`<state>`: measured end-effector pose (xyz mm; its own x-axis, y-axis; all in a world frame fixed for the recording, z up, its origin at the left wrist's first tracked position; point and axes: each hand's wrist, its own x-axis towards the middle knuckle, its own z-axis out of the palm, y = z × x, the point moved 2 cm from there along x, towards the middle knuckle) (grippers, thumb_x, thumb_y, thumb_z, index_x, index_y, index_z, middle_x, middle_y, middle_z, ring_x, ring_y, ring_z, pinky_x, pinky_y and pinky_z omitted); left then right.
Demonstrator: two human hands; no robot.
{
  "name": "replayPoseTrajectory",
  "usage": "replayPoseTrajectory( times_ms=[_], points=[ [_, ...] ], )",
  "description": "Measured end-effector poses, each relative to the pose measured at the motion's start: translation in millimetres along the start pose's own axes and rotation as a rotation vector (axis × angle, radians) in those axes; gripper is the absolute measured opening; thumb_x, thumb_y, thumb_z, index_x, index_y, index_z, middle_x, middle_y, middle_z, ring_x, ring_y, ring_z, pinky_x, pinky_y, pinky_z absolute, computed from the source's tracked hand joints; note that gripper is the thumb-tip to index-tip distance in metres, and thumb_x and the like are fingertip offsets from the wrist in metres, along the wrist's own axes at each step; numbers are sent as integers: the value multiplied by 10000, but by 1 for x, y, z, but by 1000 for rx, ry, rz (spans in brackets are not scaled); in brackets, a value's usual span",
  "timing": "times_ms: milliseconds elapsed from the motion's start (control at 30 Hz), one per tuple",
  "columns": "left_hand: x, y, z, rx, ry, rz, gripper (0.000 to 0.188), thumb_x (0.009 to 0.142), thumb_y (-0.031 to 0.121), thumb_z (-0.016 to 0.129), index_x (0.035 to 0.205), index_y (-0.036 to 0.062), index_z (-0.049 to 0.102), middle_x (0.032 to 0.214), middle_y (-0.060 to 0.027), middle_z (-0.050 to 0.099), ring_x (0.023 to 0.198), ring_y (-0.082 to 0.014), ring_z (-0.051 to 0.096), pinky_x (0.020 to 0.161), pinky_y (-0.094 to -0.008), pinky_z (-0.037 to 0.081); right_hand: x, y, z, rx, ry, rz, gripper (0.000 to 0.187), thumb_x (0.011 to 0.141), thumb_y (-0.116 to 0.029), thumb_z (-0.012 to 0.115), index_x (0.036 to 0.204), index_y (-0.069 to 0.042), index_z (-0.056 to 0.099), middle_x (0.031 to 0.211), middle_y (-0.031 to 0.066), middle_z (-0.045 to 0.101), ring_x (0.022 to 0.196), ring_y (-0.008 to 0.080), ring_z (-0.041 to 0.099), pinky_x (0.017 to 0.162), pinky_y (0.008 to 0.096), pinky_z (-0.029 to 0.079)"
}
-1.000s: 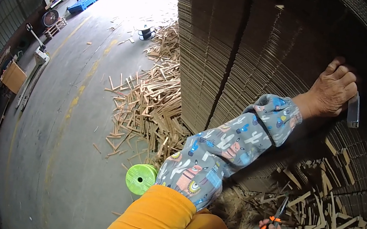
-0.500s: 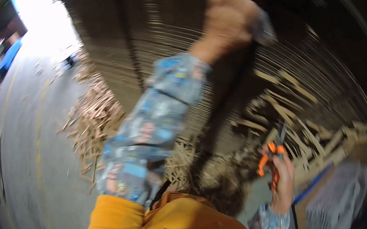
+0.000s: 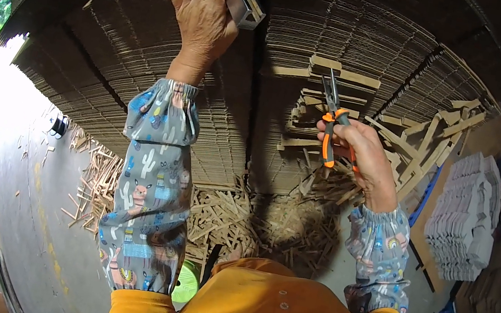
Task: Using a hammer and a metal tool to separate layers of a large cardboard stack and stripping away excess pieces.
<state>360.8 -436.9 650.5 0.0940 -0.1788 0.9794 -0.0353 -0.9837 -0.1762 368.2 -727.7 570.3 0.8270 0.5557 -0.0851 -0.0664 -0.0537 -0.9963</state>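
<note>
My left hand (image 3: 204,11) is up at the far edge of a big stack of corrugated cardboard (image 3: 346,29), its fingers curled round a silvery block (image 3: 246,5) with a slotted end. What kind of tool that is, I cannot make out. Farther right, my right hand (image 3: 368,156) grips long-nose pliers (image 3: 333,121) with orange and black handles. The jaws point away from me, slightly parted, over loose cardboard strips (image 3: 345,76) lying on the stack's right part. Patterned grey-blue sleeve covers are on both forearms.
Cardboard offcuts (image 3: 220,211) heap below the stack's near edge, and more strips (image 3: 99,187) spread over the grey floor (image 3: 25,217) at left. A bundle of pale cut sheets (image 3: 465,214) stands at right. A green round thing (image 3: 187,281) shows beside my body.
My left hand has swung left with the silvery block. My right hand has moved farther away and left with the pliers, and the view has shifted.
</note>
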Motion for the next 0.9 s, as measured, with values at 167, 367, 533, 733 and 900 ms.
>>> replayPoseTrajectory(
  times_ms=[167, 367, 533, 733, 900],
  points=[
    [0, -4, 4, 42, -40, -11, 262, 770, 259, 667, 920, 100, 521, 1072, -71, 524, 1040, -258, 447, 1029, -440, 219, -1, 11, 13, 122, 35, 36, 234, 869, -175, 478, 910, 34, 575, 796, 95, 617, 666, 132, 595, 578, 235, 472],
    [10, 16, 1, 2, 63, 82, 238, 803, 160, 499, 997, 24, 518, 1079, -142, 533, 1047, -321, 470, 1022, -476, 249, -73, 106, 8, -69, -113, 285, 221, 866, -172, 506, 915, 13, 619, 725, 51, 594, 655, 113, 558, 616, 237, 448],
    [11, 2, -6, 67, 36, 30, 268, 788, 167, 511, 1014, 23, 513, 1099, -143, 524, 1062, -313, 466, 1030, -474, 243, -41, 71, 3, -15, -78, 76, 313, 838, -146, 501, 1060, 48, 604, 922, 83, 627, 870, 159, 582, 792, 253, 445],
    [10, 15, -2, 47, 28, 6, 276, 762, 139, 525, 1013, 24, 511, 1110, -135, 526, 1074, -307, 461, 1035, -470, 240, -1, 15, 0, -109, 30, -3, 352, 826, -166, 495, 1077, 70, 570, 1001, 118, 617, 889, 159, 577, 780, 279, 463],
    [9, 6, -6, 35, 24, 12, 277, 768, 140, 518, 1020, 24, 514, 1113, -131, 529, 1072, -307, 461, 1037, -468, 239, -40, 62, 5, 81, -97, 32, 230, 869, -144, 481, 944, 48, 583, 903, 93, 618, 713, 137, 588, 614, 259, 488]
  ],
)
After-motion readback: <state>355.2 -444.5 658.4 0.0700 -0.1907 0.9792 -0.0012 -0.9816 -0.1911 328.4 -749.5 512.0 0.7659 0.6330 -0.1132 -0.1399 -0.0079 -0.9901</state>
